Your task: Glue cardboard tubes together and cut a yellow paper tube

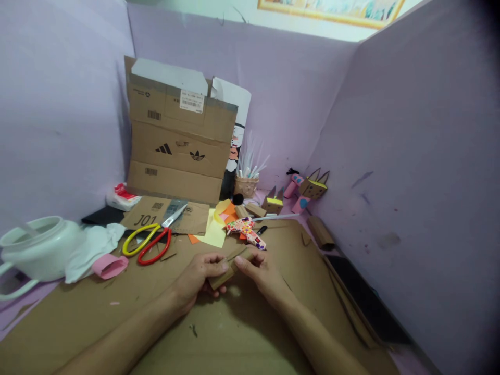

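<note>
A small folded piece of brown cardboard (223, 278) is held between my two hands, above the cardboard sheet that covers the table. My left hand (207, 273) grips its left end, with the thumb on top and fingers underneath. At its right end my right hand (258, 265) is closed on it, thumb pressing the upper face. Just beyond the hands lies a flower-patterned glue gun (247, 229). Scissors (156, 239) with one yellow and one red handle rest to the left, blades pointing away.
A white pot (42, 250), white cloth (94, 247) and pink paper roll (110, 266) stand at left. An unfolded cardboard box (179, 140) leans at the back, beside a cup of glue sticks (247, 185). Cardboard animal figures (308, 187) and a dark flat panel (367, 297) are at right.
</note>
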Motion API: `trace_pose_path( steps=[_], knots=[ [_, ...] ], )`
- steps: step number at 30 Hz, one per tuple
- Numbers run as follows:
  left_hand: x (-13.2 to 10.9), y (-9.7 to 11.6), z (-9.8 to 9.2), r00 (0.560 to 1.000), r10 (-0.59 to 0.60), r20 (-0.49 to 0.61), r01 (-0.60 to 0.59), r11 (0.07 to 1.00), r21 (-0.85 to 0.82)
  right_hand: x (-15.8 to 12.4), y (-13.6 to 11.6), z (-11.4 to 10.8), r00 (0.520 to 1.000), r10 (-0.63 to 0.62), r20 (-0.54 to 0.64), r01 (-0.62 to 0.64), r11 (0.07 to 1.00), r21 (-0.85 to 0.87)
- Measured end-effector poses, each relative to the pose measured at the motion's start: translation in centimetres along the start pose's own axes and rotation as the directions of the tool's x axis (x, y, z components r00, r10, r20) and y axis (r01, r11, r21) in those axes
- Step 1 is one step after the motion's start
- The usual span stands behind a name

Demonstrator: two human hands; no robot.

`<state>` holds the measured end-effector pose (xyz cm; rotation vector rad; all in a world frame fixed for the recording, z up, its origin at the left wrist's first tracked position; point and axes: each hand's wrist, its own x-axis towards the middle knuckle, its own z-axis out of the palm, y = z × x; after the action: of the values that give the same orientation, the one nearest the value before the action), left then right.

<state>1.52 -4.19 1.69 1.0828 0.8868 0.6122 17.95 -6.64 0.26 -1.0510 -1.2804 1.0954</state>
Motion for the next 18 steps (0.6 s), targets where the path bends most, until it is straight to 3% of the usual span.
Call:
trace_pose_path(
  steps=[11,18],
  knots=[
    [-0.05,0.19,-0.02,0.998,0.043,0.036,-0.039,0.996,-0.084,0.44,0.57,-0.35,0.988,0.094,-0.124,-0.087,0.994,0.063],
    [0.58,0.04,-0.49,1.000,-0.025,-0.007,0.023,0.990,-0.136,0.29,-0.02,0.11,0.988,0.132,-0.081,-0.120,0.983,0.136]
  ],
)
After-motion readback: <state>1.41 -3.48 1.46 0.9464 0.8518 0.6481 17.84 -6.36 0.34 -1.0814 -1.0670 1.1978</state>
